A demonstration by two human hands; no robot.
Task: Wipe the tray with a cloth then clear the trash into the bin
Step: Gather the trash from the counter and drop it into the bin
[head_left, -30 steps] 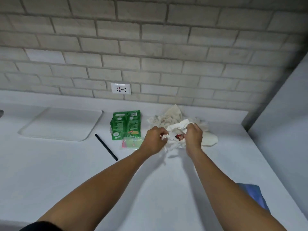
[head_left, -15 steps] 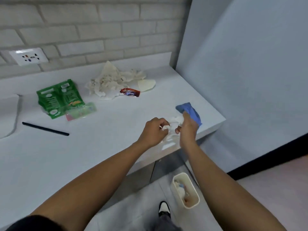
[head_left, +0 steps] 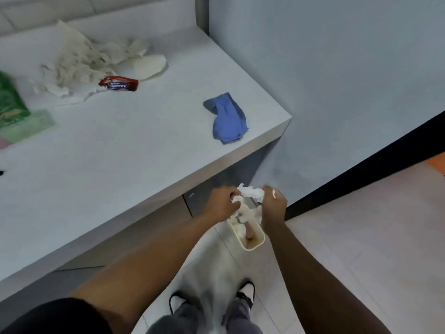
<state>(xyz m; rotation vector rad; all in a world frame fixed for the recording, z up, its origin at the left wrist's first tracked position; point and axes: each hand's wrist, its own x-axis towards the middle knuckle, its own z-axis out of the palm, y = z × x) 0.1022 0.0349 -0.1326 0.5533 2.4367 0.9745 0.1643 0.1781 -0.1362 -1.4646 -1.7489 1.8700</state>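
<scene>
White crumpled tissue wad (head_left: 250, 192) was bunched between both hands, held right above the bin (head_left: 250, 239) on the floor, just off the counter (head_left: 120, 153) edge. Left hand (head_left: 222, 204) had fingers curled round the wad's left side; right hand (head_left: 273, 206) pinched the right side w/ fingers curled. Paper looked v. light, soft, compressible – no weight to speak of, prob. tears if pulled apart, so best held as a loose ball from both sides, as it was. Wad sat between the two grips and a bit above them, some bits hanging down toward the bin opening. Bin already had some trash in it. More trash left on the counter: tissue pile (head_left: 79, 66), red wrapper (head_left: 119, 84), green packet (head_left: 9, 102). Blue cloth (head_left: 227, 119) lay near the counter corner, untouched by either hand.
</scene>
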